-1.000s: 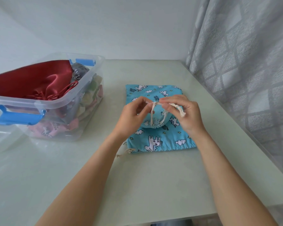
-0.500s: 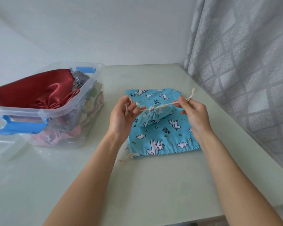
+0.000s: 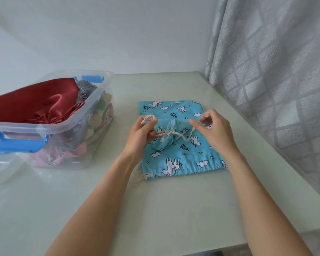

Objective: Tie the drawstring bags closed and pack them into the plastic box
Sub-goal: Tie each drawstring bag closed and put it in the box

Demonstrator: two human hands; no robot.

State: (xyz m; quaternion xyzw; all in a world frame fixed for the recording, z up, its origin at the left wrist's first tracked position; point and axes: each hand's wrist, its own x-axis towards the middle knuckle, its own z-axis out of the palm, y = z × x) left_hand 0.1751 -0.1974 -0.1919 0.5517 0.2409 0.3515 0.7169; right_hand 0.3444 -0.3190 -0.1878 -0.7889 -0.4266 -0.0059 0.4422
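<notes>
Small blue unicorn-print bag, rolled into a bundle, cream drawstring knotted round its middle. Bundle sits on top of a second, larger blue bag of the same print, which lies flat on the pale green surface, gathered edge toward the person.

Left hand: fingers curled, pinching one end of the drawstring, a loop of cord showing over the knuckles. Right hand: fingers loosely spread and relaxed above the other end of the cord; that end hangs slack beneath them, contact cannot be told.

Left of the bags, well apart: clear plastic box with blue latches, lid off. Inside, a red satin bag on top, grey and pink printed bags beneath.

Right edge of the surface: grey patterned curtain. White wall behind.
</notes>
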